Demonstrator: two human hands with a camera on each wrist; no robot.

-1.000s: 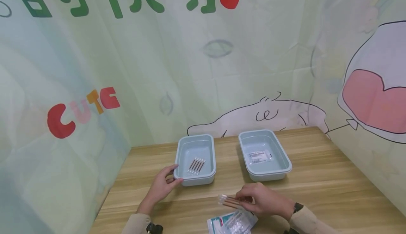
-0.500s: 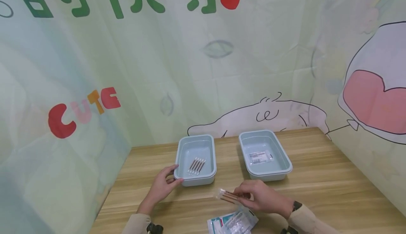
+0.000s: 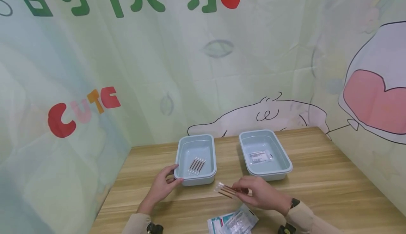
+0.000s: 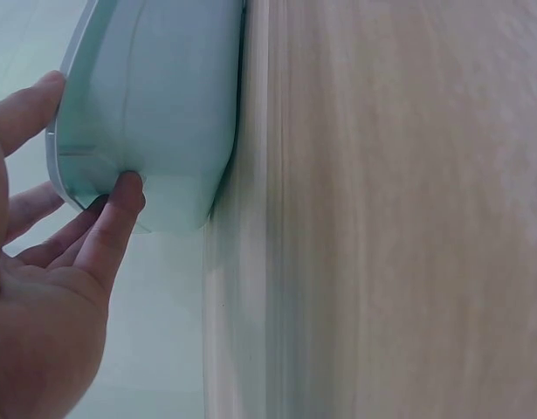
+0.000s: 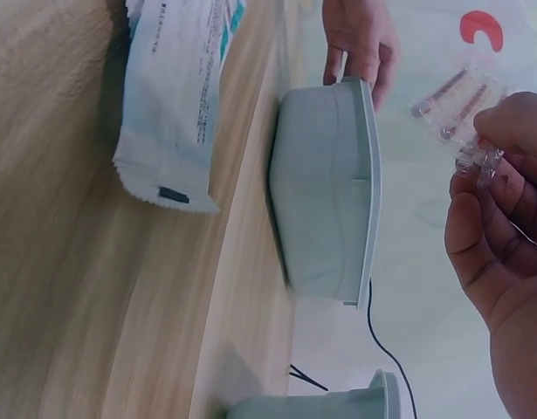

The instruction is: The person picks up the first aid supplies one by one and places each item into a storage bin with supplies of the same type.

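Observation:
My left hand point(image 3: 159, 188) holds the near left corner of a light blue plastic tub point(image 3: 198, 182), thumb and fingers around its rim. In the left wrist view the fingers press against the tub wall point(image 4: 168, 105). Several brown-stemmed cotton swabs point(image 3: 196, 166) in clear wrap lie inside that tub. Over the table, just to the tub's near right, my right hand point(image 3: 263, 193) pinches another clear-wrapped strip of cotton swabs point(image 3: 226, 189). The right wrist view shows the crinkled end of the swab strip point(image 5: 456, 100) between thumb and fingers, the white tips pointing away from the hand.
A second light blue tub point(image 3: 271, 176) stands at the right with a printed clear packet point(image 3: 260, 157) inside. Flat printed packets point(image 3: 238, 221) lie overlapping at the table's near side. A printed cloth backdrop point(image 3: 158, 68) rises behind the wooden table point(image 3: 320, 184).
My right hand has lifted the swab strip up and slightly left, away from the packets and closer to the left tub. The left hand keeps its place on the tub.

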